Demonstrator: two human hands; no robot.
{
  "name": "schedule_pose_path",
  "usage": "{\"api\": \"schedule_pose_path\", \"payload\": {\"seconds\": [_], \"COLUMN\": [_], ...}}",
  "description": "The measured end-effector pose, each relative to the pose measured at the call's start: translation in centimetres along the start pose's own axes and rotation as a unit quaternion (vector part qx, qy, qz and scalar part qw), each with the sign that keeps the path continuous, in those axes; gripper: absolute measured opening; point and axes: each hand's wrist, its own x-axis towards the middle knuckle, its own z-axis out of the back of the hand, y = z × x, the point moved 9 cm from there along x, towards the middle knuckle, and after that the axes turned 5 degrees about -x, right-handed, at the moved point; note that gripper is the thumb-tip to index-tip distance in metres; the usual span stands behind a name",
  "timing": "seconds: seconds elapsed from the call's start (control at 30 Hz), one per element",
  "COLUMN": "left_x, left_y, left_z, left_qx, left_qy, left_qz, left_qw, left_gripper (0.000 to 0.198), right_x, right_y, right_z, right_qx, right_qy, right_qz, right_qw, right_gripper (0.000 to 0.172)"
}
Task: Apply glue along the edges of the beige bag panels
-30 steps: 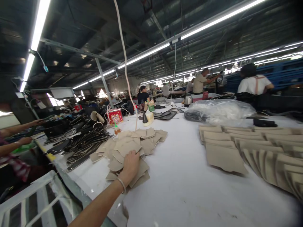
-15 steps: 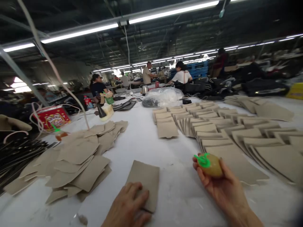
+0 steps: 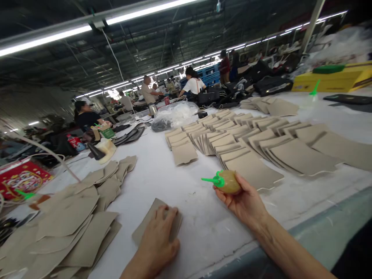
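Observation:
My right hand (image 3: 242, 199) is wrapped round a small glue squeeze bottle (image 3: 231, 182), amber with a green nozzle pointing left. It is held above the white table. My left hand (image 3: 159, 236) lies over a beige fabric piece (image 3: 147, 224) on the table, fingers draped across it and thumb apart. Part of that piece is hidden under the hand. To the left is a loose pile of similar beige pieces (image 3: 65, 217). Overlapping rows of beige pieces (image 3: 247, 164) spread out beyond the right hand.
A second green-tipped bottle (image 3: 40, 200) lies by a red box (image 3: 24, 178) at left. Another green-nozzled bottle (image 3: 314, 91) stands near a yellow box (image 3: 334, 79) at right. Clear plastic bags (image 3: 177, 116) lie at the back. Several people work beyond. The table edge (image 3: 293, 228) runs along the right.
The view has swung to the right and tilted. The bottle's nozzle now points more plainly left. My left hand has moved further over the beige piece.

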Motion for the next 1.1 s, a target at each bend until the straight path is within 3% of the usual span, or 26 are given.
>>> {"api": "schedule_pose_path", "payload": {"seconds": [0.1, 0.2, 0.27, 0.37, 0.5, 0.67, 0.93, 1.03, 1.1], "left_x": [-1.4, -2.1, -2.1, -1.7, -0.9, -0.3, 0.0, -0.2, -0.4], "left_y": [-0.1, 1.4, 2.7, 2.8, 1.5, 0.8, 1.4, 2.4, 2.9], "left_z": [0.3, 0.5, 0.4, 0.2, 0.5, 1.2, 1.6, 1.9, 2.1], "left_qx": [-0.071, -0.137, -0.105, -0.019, 0.025, 0.049, 0.117, 0.073, 0.013], "left_qy": [0.021, -0.007, -0.042, -0.068, -0.043, -0.017, -0.032, -0.040, -0.054], "left_qz": [-0.071, -0.037, 0.028, 0.077, 0.102, 0.135, 0.110, 0.064, 0.023], "left_qw": [0.995, 0.990, 0.993, 0.995, 0.994, 0.990, 0.986, 0.994, 0.998], "left_gripper": [0.052, 0.020, 0.026, 0.040, 0.029, 0.032, 0.024, 0.026, 0.036], "right_x": [-0.2, -0.3, -0.2, -0.2, -0.5, -0.8, -0.6, -1.0, -1.5], "right_y": [0.0, 0.0, -0.1, -0.4, -0.7, -0.9, -1.5, -1.6, -1.4], "right_z": [-0.4, -0.6, -0.5, -0.3, -0.3, -0.5, -0.2, -0.8, -1.7], "right_qx": [0.001, -0.001, -0.010, -0.032, -0.065, -0.123, -0.173, -0.229, -0.304], "right_qy": [0.009, 0.017, 0.018, 0.016, 0.011, 0.018, 0.042, 0.079, 0.113], "right_qz": [-0.002, 0.001, 0.003, 0.001, -0.002, 0.004, 0.001, 0.030, 0.069], "right_qw": [1.000, 1.000, 1.000, 0.999, 0.998, 0.992, 0.984, 0.970, 0.943], "right_gripper": [0.044, 0.046, 0.046, 0.045, 0.047, 0.048, 0.049, 0.052, 0.053]}}
